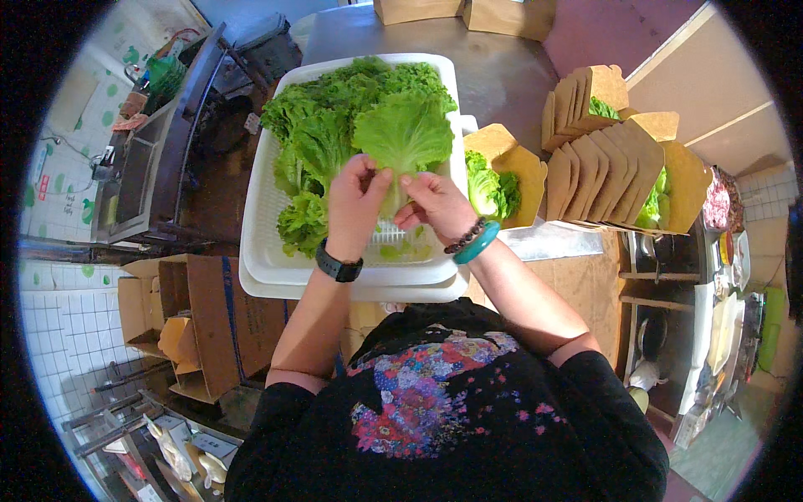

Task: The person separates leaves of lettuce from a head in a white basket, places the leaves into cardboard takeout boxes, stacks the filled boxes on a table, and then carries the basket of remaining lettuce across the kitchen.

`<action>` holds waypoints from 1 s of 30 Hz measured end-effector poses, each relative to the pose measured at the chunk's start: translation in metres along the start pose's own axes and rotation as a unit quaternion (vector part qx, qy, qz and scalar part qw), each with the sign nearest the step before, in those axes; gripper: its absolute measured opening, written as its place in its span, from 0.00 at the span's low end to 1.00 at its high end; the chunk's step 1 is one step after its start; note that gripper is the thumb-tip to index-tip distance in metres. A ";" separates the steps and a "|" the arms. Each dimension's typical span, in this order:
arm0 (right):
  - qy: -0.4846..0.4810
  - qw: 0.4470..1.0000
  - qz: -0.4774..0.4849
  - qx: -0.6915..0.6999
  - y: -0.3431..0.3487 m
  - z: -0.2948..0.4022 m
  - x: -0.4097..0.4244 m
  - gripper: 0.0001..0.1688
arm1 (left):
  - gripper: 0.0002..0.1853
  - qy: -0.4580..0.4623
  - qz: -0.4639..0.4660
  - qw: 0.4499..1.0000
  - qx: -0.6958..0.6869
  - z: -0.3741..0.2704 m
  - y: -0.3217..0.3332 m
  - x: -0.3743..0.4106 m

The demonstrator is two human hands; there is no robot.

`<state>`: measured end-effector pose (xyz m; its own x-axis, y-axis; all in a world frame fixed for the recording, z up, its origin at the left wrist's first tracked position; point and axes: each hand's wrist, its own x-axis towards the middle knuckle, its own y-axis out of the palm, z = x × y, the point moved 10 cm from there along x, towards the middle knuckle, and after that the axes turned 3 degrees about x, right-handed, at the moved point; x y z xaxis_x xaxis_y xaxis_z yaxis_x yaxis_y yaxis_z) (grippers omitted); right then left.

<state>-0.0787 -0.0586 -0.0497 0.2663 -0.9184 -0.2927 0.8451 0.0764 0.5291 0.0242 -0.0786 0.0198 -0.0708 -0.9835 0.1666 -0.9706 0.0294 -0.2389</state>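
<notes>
Both hands are over a white plastic basket (251,207) heaped with green leaf lettuce (320,135). Between them they hold one broad lettuce leaf (404,135) by its pale stem end, its frilled edge pointing away from me. My left hand (357,194), with a dark watch at the wrist, pinches the stem's left side. My right hand (436,204), below beads and a green bangle, pinches the right side, its lower fingers curled. Small leaf scraps lie on the basket's slotted bottom. Right of the basket, an opened kraft paper box (524,182) holds lettuce.
Nested kraft boxes (602,172) stand in rows on the right of the metal table (502,75), some with lettuce. More paper boxes (508,19) are at the far edge. A large cardboard carton (213,314) stands at lower left, and a counter with food trays (724,326) at right.
</notes>
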 end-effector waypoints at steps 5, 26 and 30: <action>-0.121 0.989 -0.041 -0.077 -0.031 0.042 -0.021 0.14 | 0.07 -0.015 0.028 0.999 -0.009 -0.010 0.036 0.004; 0.072 0.554 -0.149 -0.816 -0.205 0.022 0.038 0.13 | 0.05 -0.006 0.217 0.975 -0.041 0.032 0.097 -0.004; -0.039 0.585 -0.095 -0.804 -0.224 0.006 0.037 0.19 | 0.05 0.052 0.227 0.973 0.007 0.016 0.109 -0.003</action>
<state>-0.2603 -0.1123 -0.1744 0.1277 -0.9796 -0.1551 0.2157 0.1801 -0.9597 -0.0772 -0.0749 -0.0219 -0.5140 -0.8469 0.1359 -0.8312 0.4526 -0.3230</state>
